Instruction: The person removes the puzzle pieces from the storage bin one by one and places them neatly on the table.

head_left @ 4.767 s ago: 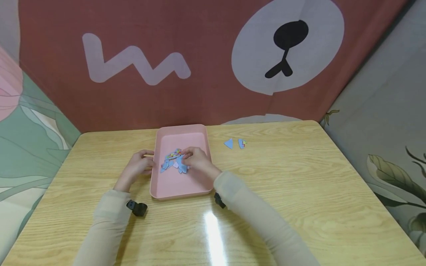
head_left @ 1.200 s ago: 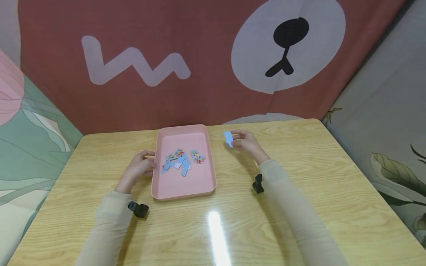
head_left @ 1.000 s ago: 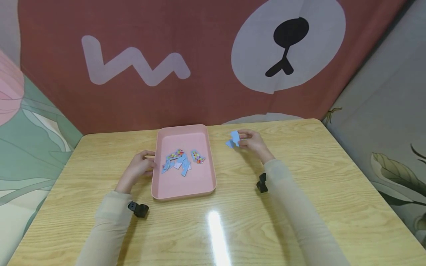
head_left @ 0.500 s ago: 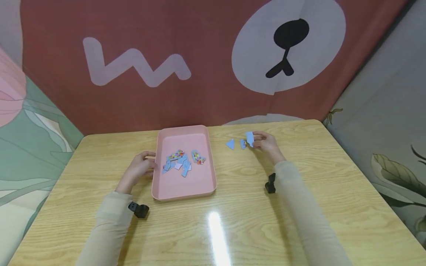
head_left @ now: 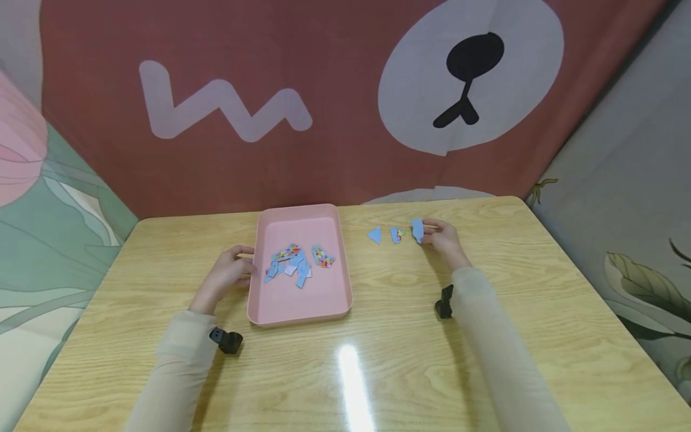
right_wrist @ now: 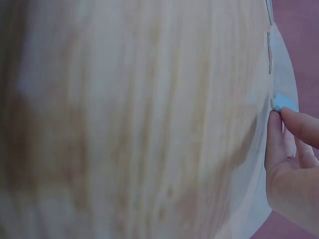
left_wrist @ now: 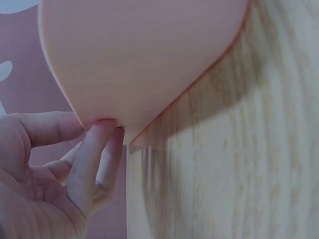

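Note:
My right hand (head_left: 442,241) pinches a flat light blue puzzle piece (head_left: 418,231) by its edge, just above the table at the far side. The right wrist view shows thumb and finger on this blue piece (right_wrist: 284,103), held tilted. Left of it lie a triangular blue piece (head_left: 375,234) and a smaller blue piece (head_left: 396,234) with colourful marks. At the pink tray (head_left: 297,306), my left hand (head_left: 224,273) holds the left rim. The left wrist view shows its fingertips (left_wrist: 104,124) against the outer wall; part of one finger is hidden behind the rim.
Overlapping blue, white and multicoloured pieces (head_left: 291,264) lie in the tray. One multicoloured piece (head_left: 323,256) lies apart on their right. The wooden table (head_left: 410,360) ends at a reddish-brown cloth (head_left: 345,162) printed with an animal's muzzle.
My right hand has left the tray with the blue piece and carried it rightward past the two pieces on the table, lowering it slightly. My left hand stays at the tray's left rim.

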`<state>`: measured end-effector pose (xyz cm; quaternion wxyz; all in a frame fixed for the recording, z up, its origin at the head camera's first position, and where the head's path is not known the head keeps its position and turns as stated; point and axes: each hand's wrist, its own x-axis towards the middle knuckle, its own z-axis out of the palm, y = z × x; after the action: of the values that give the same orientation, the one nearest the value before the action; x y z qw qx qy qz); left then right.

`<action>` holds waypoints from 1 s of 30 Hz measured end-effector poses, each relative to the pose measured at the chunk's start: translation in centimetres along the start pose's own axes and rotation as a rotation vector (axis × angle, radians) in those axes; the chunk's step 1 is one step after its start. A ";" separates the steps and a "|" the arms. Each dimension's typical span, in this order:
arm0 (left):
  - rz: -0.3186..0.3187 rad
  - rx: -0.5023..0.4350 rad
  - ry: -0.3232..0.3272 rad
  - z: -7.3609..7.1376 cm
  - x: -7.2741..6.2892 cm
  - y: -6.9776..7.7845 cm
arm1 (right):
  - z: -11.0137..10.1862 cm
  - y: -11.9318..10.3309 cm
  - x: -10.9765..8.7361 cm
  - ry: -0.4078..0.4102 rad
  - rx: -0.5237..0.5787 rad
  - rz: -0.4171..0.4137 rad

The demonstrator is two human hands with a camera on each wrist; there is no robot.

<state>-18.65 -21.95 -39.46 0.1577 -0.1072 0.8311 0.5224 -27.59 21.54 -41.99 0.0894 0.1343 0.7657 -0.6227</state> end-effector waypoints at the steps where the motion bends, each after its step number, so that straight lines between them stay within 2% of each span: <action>1: -0.001 0.000 0.001 0.0 0.0 0.0 | 0.0 0.0 0.0 0.000 0.001 -0.002; 10: -0.003 0.000 -0.003 0.0 -0.1 0.0 | -0.1 0.2 0.2 0.003 -0.031 -0.008; 16: -0.006 0.011 0.000 0.0 0.1 0.0 | 0.1 0.2 0.2 0.042 -0.063 -0.004; 30: 0.003 0.010 0.002 0.0 0.1 0.0 | 0.4 0.1 -0.5 0.126 -0.232 -0.061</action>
<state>-18.75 -22.00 -39.49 0.1566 -0.1059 0.8341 0.5182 -27.12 21.15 -41.96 0.0371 0.1387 0.8404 -0.5225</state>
